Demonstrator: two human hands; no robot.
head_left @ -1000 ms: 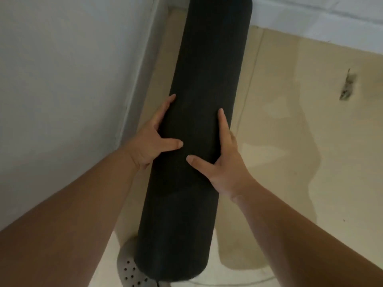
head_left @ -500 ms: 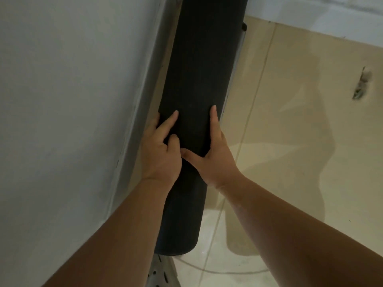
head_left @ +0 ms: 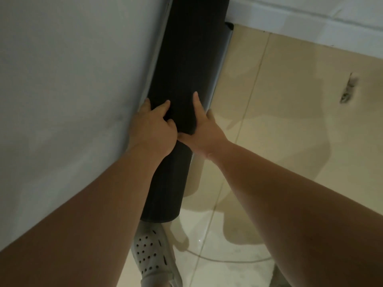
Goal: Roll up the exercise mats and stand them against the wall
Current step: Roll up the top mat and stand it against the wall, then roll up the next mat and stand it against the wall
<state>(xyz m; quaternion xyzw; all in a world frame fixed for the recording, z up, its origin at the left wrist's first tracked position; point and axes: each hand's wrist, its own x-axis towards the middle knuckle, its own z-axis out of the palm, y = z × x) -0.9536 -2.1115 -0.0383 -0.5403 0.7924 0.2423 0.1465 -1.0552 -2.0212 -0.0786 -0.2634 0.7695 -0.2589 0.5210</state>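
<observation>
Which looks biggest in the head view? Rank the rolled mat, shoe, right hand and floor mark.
1. rolled mat
2. shoe and right hand: about alike, shoe partly cut off, so unranked
3. floor mark

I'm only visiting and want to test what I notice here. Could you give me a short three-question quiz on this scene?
1. True or false: only the right grip holds the rolled mat; the left grip hangs free.
2. What runs along the mat's side nearer the left grip? A) a pale wall B) a chair C) a window
3. Fill in: on the tiled floor, just past the mat's end at the bottom of the picture, shows a pale ___ dotted with holes.

Key: 1 false, both grips hold the mat. 2 A. 3 shoe.
</observation>
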